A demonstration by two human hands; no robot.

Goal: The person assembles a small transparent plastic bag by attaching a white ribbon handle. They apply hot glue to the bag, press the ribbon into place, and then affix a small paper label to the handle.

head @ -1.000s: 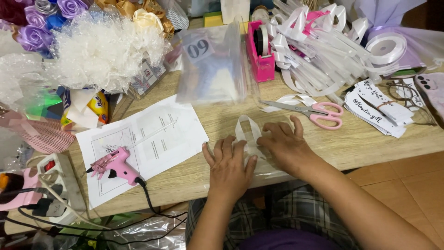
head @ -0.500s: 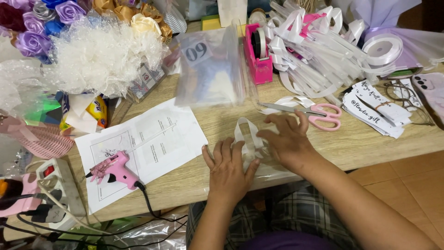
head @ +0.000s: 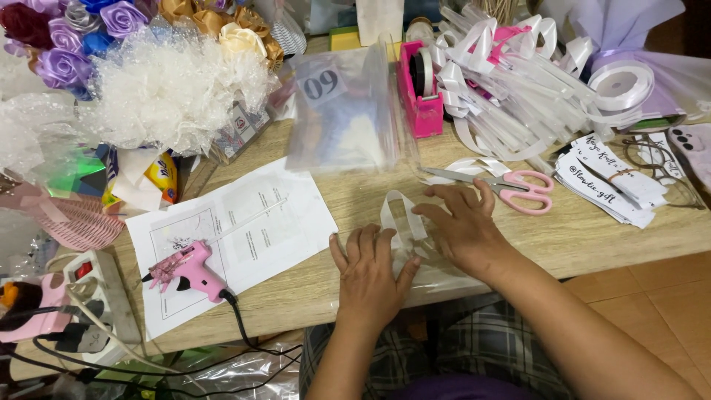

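A light wood-grain surface [head: 348,200] fills most of the view, its front edge running across the lower part and its far side crowded with craft supplies under soft, even light that throws only faint shadows. To the lower right, beyond the surface's edge, lies a floor of orange-brown square tiles [head: 659,304] with thin pale joints. At the upper right corner a strip of dark brown wood [head: 692,30] shows behind the clutter, too little of it visible to tell whether it is a wall or furniture.
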